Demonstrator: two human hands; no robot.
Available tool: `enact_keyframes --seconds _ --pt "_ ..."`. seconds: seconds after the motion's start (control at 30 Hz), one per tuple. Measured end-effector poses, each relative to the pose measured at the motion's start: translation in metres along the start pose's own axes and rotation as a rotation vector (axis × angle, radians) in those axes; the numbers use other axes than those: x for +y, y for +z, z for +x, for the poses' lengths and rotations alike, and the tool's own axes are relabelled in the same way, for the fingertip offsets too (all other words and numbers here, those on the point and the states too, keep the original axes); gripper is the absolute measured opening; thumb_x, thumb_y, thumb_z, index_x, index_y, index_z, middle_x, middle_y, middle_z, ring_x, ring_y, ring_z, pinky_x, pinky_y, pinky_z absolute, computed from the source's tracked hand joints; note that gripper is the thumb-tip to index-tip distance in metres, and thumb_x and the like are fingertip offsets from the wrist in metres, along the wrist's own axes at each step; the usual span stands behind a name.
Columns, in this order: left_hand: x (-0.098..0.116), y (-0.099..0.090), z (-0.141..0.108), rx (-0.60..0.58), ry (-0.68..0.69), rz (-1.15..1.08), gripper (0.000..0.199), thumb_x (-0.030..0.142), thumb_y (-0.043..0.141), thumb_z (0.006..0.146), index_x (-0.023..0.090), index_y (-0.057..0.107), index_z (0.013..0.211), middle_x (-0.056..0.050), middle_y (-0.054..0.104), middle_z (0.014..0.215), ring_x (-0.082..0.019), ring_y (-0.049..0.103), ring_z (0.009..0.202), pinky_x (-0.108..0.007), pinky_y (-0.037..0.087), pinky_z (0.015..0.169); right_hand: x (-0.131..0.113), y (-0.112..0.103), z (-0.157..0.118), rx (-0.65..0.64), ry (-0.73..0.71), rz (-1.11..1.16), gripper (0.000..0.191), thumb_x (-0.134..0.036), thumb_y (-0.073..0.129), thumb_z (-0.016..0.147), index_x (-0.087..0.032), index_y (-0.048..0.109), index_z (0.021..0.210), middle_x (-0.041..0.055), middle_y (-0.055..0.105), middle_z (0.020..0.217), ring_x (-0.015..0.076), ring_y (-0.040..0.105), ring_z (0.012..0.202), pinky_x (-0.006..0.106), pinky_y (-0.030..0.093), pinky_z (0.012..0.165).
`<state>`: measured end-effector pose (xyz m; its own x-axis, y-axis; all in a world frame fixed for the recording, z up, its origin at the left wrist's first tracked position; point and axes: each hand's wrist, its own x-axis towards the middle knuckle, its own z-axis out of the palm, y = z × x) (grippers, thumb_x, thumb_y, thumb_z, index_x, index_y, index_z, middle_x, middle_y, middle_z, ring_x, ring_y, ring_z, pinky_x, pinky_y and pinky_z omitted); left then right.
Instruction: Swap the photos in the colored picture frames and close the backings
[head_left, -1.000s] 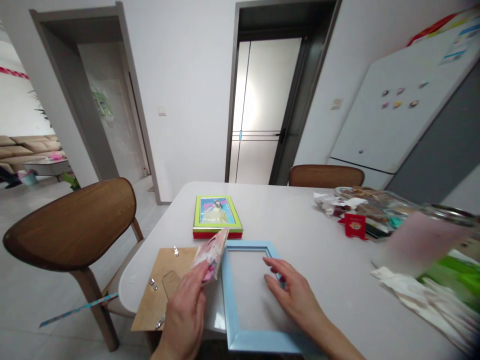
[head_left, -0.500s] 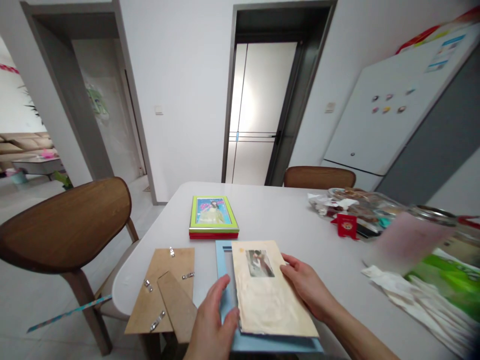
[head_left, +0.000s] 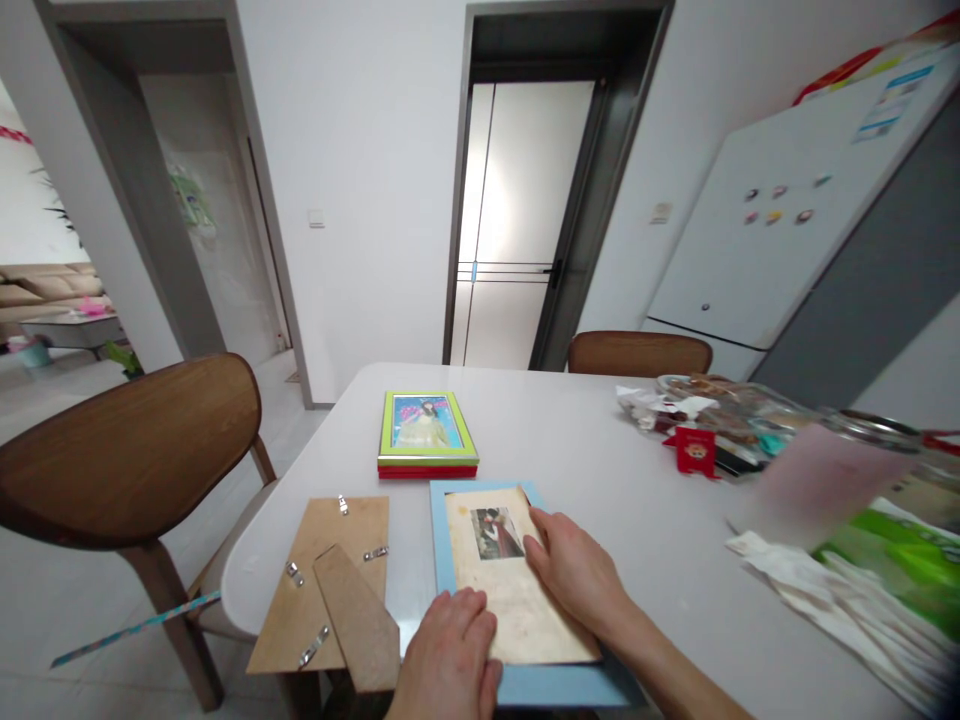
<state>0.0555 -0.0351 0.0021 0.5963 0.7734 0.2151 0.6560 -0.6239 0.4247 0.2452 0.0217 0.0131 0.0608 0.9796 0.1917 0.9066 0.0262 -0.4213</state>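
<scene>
A blue picture frame (head_left: 441, 545) lies face down on the table, and a cream sheet (head_left: 544, 635) with a small picture (head_left: 496, 533) on it rests within its border. My left hand (head_left: 451, 650) lies over the lower left edge of sheet and frame, its fingers stretched out. On the opposite edge, my right hand (head_left: 574, 565) grips the sheet, with the thumb on top and the other fingers along the side. Left of the frame lies a brown backing board (head_left: 352, 540) with metal clips and a stand leg (head_left: 356, 615).
Farther back is a green picture frame (head_left: 427, 425) stacked on something red. A pinkish jar (head_left: 814, 485), white gloves (head_left: 825, 600), a red card (head_left: 695, 452) and plastic packages (head_left: 739, 405) crowd the right side. A wooden chair (head_left: 135, 450) stands at the left.
The cream sheet has moved left and down into the blue frame's opening. My right hand moved left with it, and my left hand has come down onto the edge.
</scene>
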Motion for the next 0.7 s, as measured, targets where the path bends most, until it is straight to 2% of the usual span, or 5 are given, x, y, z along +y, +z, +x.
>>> enact_keyframes --seconds 0.23,0.33,0.4,0.57,0.7 --pt "0.004 0.0 0.0 -0.002 -0.019 0.016 0.034 0.015 0.049 0.069 0.014 0.054 0.103 -0.011 0.055 0.112 -0.025 0.049 0.105 -0.041 0.037 0.093 0.004 0.011 -0.006 0.145 -0.09 -0.218 0.04 -0.025 0.047 0.072 -0.014 0.049 0.11 0.0108 0.052 0.094 0.0225 0.047 0.088 0.031 0.039 0.074" --pt "-0.013 -0.015 -0.02 -0.028 0.038 0.03 0.05 0.021 0.055 0.066 0.015 0.044 0.115 -0.013 0.047 0.122 -0.026 0.042 0.113 -0.042 0.037 0.093 0.003 0.009 -0.007 0.146 -0.142 -0.13 0.035 -0.025 0.044 0.074 -0.014 0.053 0.107 0.0119 0.052 0.099 0.0226 0.046 0.091 0.034 0.038 0.078" --pt "-0.035 -0.028 -0.041 -0.007 -0.036 0.102 0.065 0.021 0.061 0.06 0.019 0.039 0.12 -0.012 0.038 0.129 -0.028 0.035 0.117 -0.047 0.033 0.094 -0.004 0.005 -0.012 0.109 -0.206 -0.026 0.033 -0.026 0.043 0.075 -0.014 0.053 0.105 0.0118 0.051 0.105 0.0221 0.046 0.094 0.035 0.037 0.081" --pt "-0.103 -0.039 -0.091 0.179 -0.406 0.397 0.071 0.012 0.057 0.053 0.02 0.037 0.121 -0.013 0.036 0.131 -0.032 0.031 0.119 -0.052 0.031 0.092 -0.057 0.007 -0.036 -0.132 -0.403 0.211 0.029 -0.027 0.046 0.075 -0.018 0.056 0.101 0.0075 0.058 0.098 0.0189 0.048 0.092 0.034 0.033 0.086" --pt "-0.132 -0.03 -0.103 0.327 -0.261 0.451 0.058 0.01 0.05 0.063 0.019 0.039 0.119 -0.012 0.045 0.123 -0.025 0.043 0.112 -0.039 0.041 0.089 -0.114 0.031 -0.05 -0.189 -0.464 0.206 0.043 -0.042 0.056 0.065 -0.024 0.053 0.104 0.006 0.057 0.093 0.0224 0.046 0.088 0.039 0.032 0.081"
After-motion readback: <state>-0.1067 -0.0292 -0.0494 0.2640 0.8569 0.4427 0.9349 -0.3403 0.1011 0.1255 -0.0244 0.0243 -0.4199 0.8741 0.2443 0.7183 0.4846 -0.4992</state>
